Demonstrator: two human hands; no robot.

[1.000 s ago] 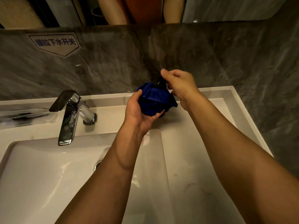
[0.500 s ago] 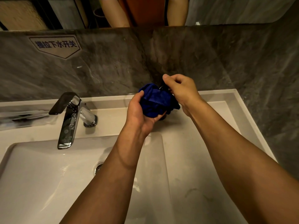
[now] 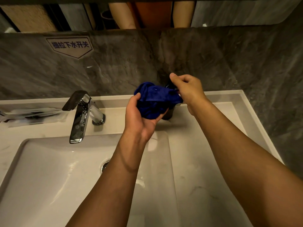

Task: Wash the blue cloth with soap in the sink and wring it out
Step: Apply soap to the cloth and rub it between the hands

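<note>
My left hand [image 3: 139,118] is cupped palm-up around the bunched blue cloth [image 3: 154,102], holding it over the back ledge just right of the sink basin [image 3: 49,177]. A dark soap dispenser bottle [image 3: 168,114] stands right behind the cloth, which hides most of it. My right hand [image 3: 190,90] is curled over the dispenser's pump head, thumb on top, just above the cloth. Small pale specks show on the cloth's top fold.
A chrome faucet [image 3: 80,115] stands at the back left, its spout over the basin, with the drain [image 3: 105,165] below. Plastic-wrapped items [image 3: 24,113] lie on the left ledge. A grey marble wall with a sign [image 3: 70,46] rises behind. White counter [image 3: 205,161] extends to the right.
My right hand has dipped slightly on the pump head and stayed there. My left hand keeps the cloth in the same spot under it.
</note>
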